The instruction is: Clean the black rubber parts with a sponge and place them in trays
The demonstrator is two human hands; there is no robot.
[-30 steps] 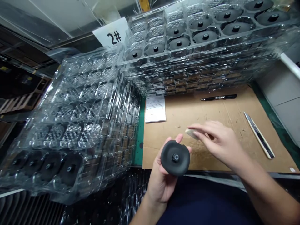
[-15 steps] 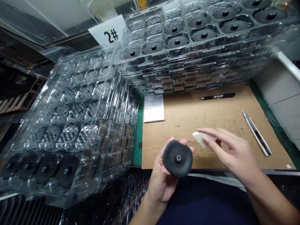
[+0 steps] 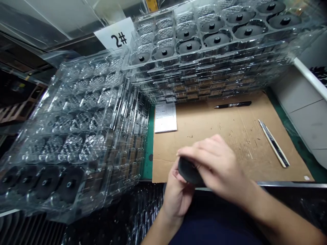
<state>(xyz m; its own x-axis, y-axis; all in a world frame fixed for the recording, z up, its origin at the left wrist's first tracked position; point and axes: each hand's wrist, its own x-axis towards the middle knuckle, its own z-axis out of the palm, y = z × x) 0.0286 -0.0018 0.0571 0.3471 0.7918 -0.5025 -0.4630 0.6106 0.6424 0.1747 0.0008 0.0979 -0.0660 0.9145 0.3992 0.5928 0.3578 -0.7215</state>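
Note:
My left hand (image 3: 177,199) is closed around a round black dished part (image 3: 187,172), holding it up over the front edge of the cardboard. On the part's upper side lies my right hand (image 3: 219,165), its fingers bent over the rim and covering most of the face. The small white pad pinched in that hand a moment ago is hidden behind the fingers now. The part's central stub is also covered.
Clear plastic trays with similar black parts (image 3: 189,47) are stacked behind and on the left (image 3: 68,183). The cardboard sheet (image 3: 204,122) bears a paper slip (image 3: 165,117), a black pen (image 3: 232,104) and a utility knife (image 3: 274,144). A "2#" sign (image 3: 116,34) stands at the back.
My right hand has moved left with the white pad, from beside the black part onto its face. My left hand still holds the part, which now looks more tilted.

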